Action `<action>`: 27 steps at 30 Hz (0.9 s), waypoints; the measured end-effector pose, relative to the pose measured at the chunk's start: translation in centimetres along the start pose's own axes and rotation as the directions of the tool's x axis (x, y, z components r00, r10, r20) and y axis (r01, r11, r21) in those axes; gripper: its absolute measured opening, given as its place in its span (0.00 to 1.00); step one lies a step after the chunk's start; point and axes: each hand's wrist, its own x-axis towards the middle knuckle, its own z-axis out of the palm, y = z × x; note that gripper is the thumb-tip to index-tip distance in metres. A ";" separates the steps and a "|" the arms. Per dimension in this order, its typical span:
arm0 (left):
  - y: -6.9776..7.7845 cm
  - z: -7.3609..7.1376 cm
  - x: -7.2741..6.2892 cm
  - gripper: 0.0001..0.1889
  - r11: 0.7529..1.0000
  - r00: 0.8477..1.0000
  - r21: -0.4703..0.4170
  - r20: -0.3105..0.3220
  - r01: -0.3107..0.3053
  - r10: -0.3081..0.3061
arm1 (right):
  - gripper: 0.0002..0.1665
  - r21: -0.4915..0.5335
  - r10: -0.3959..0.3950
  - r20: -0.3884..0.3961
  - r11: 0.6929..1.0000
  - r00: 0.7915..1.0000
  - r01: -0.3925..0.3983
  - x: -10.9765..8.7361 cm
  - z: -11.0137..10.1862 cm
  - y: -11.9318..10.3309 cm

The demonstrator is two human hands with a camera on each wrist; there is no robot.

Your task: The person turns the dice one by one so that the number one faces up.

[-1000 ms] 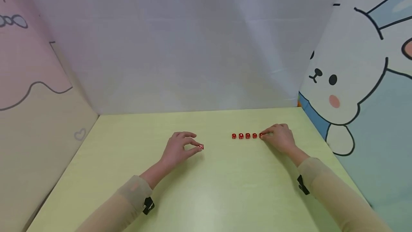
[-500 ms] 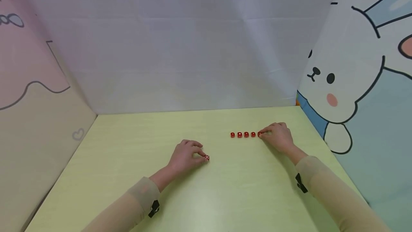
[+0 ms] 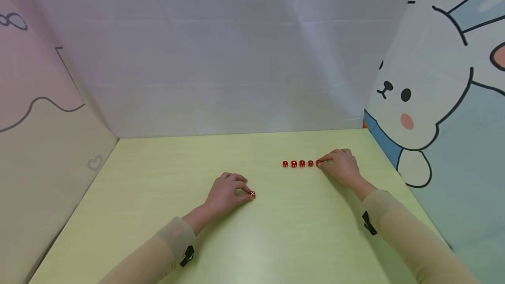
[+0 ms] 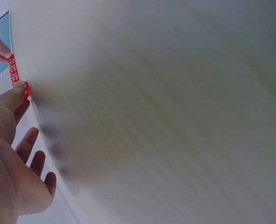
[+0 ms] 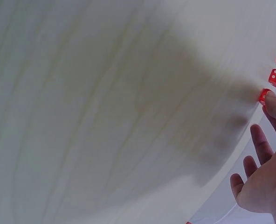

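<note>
In the head view, a row of small red dice [image 3: 293,164] with white pips lies right of the table's middle, toward the back. At the row's right end my right hand [image 3: 341,168] pinches the last die [image 5: 263,96] between thumb and index finger. My left hand [image 3: 226,194] pinches another red die [image 3: 253,194], nearer me and left of the row. In the left wrist view the thumb covers part of this die [image 4: 26,90], and the other fingers are spread apart from it.
The pale yellow table [image 3: 158,157] meets a white cloth backdrop [image 3: 236,56] along its far edge. A rabbit-printed panel [image 3: 426,113] stands on the right, and a pink and cream panel [image 3: 43,152] on the left. Black wrist straps [image 3: 187,256] show at both sleeves.
My left hand has come nearer me and slightly to the right, carrying its die. The right hand stays at the row's right end, pinching the same die.
</note>
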 end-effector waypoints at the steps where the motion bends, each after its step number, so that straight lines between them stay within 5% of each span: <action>1: 0.0 0.0 0.0 0.04 1.000 1.000 0.001 0.001 0.001 -0.001 | 0.15 0.000 -0.001 -0.001 1.000 1.000 0.001 0.0 0.0 0.0; 27: -0.6 0.2 -0.1 0.08 1.000 1.000 0.025 0.007 -0.007 0.007 | 0.14 0.006 0.000 -0.007 1.000 1.000 0.000 0.1 0.3 0.1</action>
